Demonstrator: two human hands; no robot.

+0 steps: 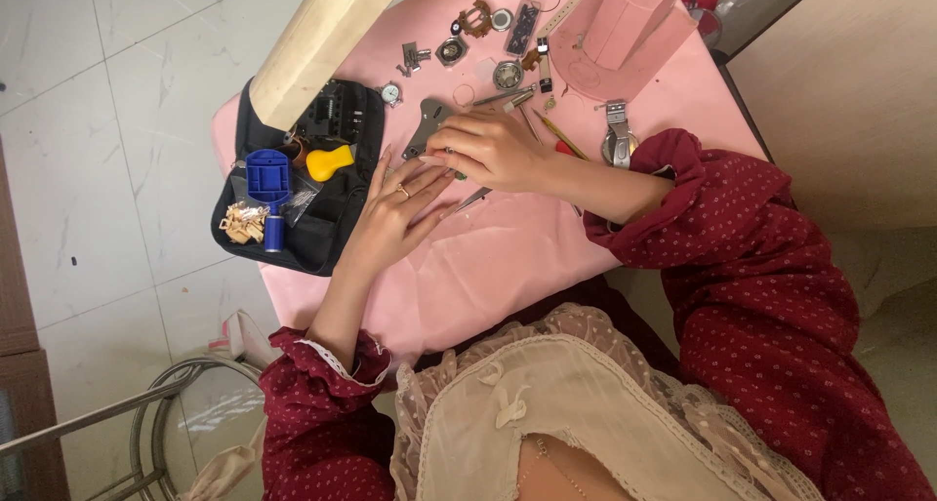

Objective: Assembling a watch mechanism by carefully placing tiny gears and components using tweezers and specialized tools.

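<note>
My left hand [395, 213] lies flat on the pink tabletop [508, 257], fingers stretched out beside a black tool case [332, 223], a ring on one finger. My right hand [488, 150] is curled over a small green-tipped item at the left fingertips; what it grips is mostly hidden. A grey metal plate tool [425, 125] lies just beyond both hands. A thin metal tool [473, 200] pokes out below the right hand.
The open case holds a blue block tool [266, 174], a yellow-handled tool [330, 161] and gold links [244, 223]. Watch parts [508, 75], small tools and pliers [617, 135] are scattered at the back by a pink stand [625, 23]. A metal stool [166, 413] stands lower left.
</note>
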